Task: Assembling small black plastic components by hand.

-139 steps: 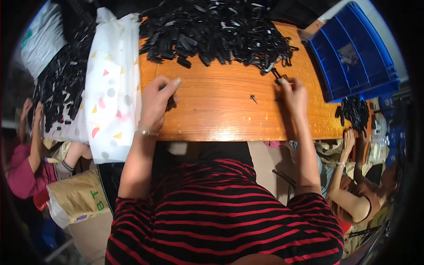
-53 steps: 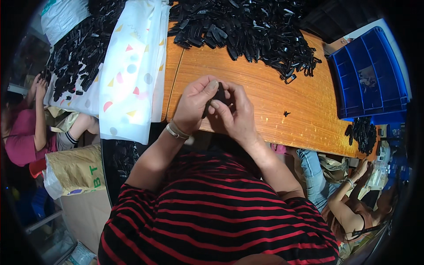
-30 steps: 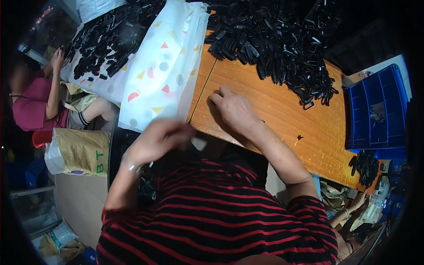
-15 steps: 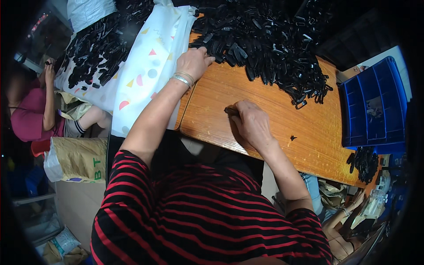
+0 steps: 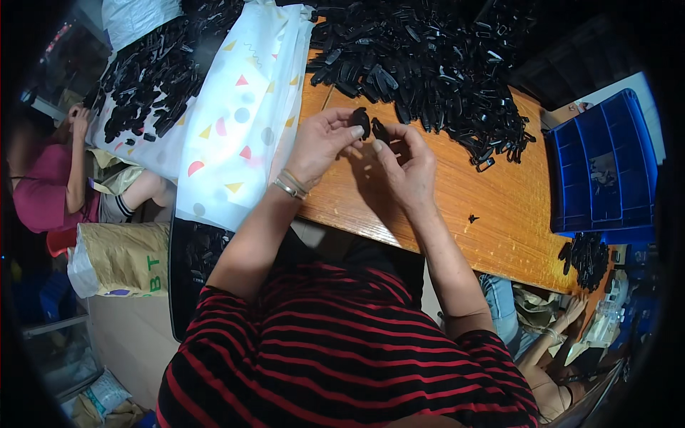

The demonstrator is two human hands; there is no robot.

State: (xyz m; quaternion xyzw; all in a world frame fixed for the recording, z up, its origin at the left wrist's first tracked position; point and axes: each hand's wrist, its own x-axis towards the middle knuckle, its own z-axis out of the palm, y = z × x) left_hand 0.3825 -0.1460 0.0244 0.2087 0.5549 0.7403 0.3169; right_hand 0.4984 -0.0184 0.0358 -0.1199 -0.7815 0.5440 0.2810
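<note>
Over the wooden table, my two hands are close together. Pinched in my left hand is a flat, rounded black plastic part. Right beside it, a smaller black plastic piece sits between the thumb and fingers of my right hand; its exact kind cannot be made out. The two pieces look slightly apart. Beyond my hands spreads a large heap of black plastic parts. One tiny black piece lies alone on the wood to the right.
Left of my arm hangs a white patterned sheet, with more black parts past it. A blue compartment bin and a small black pile are on the right. Another person sits left, near a paper sack; another arm shows lower right.
My left hand has come back from the heap's edge with a black part in it. My right hand has moved up to meet it. More of a black tray shows beneath the sheet.
</note>
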